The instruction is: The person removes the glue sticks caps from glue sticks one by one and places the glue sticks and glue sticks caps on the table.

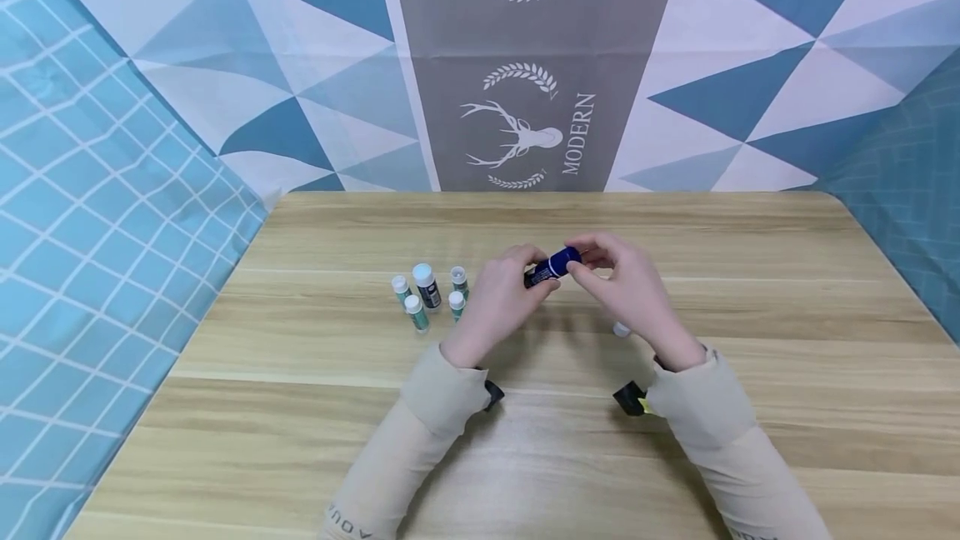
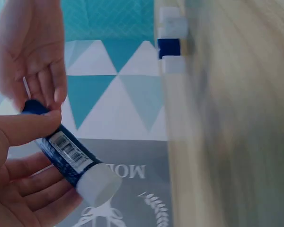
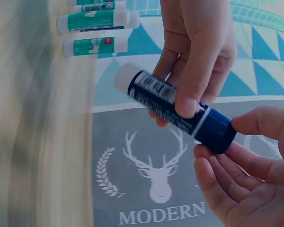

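Observation:
Above the middle of the table, a dark blue glue stick (image 1: pixel 551 267) is held tilted between both hands. My left hand (image 1: pixel 495 294) grips its body, with the thumb across the label in the right wrist view. The fingers and thumb of my right hand (image 1: pixel 630 286) pinch the blue cap (image 3: pixel 217 132), which still sits against the body. At the other end is the white base (image 2: pixel 99 184). Left of my left hand stand several small glue sticks with green labels, one of them a green glue stick (image 1: pixel 416 315), around a larger dark blue glue stick (image 1: pixel 427 288).
Partly hidden by my right wrist, a small white object (image 1: pixel 621 329) is on the wooden table (image 1: pixel 750 273). White and blue pieces (image 2: pixel 169 48) show at the table edge in the left wrist view. A patterned cloth (image 1: pixel 337 65) hangs behind the table.

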Demonstrator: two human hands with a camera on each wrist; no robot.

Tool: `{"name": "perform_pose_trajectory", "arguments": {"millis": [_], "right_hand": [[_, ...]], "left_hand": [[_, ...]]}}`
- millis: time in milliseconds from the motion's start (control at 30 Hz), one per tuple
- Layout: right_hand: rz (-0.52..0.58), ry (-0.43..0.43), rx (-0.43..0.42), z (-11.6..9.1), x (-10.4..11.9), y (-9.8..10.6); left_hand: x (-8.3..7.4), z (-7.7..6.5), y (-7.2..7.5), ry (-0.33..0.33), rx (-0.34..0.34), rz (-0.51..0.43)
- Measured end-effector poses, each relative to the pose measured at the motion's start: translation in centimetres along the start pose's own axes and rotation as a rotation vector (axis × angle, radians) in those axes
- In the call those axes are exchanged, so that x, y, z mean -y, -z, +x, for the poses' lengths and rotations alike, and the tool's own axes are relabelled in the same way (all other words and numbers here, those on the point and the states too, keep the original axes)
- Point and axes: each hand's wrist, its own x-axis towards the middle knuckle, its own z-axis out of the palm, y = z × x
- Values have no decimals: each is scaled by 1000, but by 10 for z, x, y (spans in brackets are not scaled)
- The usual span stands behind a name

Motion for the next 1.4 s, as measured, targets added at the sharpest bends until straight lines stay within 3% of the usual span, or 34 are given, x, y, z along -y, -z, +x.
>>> {"name": "perform_pose_trajectory", "arguments": {"millis": [167, 567, 767, 967, 1167, 1400], "right_hand": [[12, -6, 24, -7, 4, 9], [142, 40, 57, -19, 15, 20], [197, 74, 94, -22, 18, 20], [206, 50, 115, -22, 18, 18], [145, 30, 103, -22, 16, 17], [115, 70, 76, -23, 17, 17]], "left_hand": [[-2, -5, 13, -43, 27, -33], [-19, -15, 37, -182, -14, -1], [-22, -21, 45, -261, -68, 43], [-21, -25, 46, -319, -109, 76], [-21, -25, 44, -330, -124, 60], [-21, -27, 44, -275, -104, 21]]}}
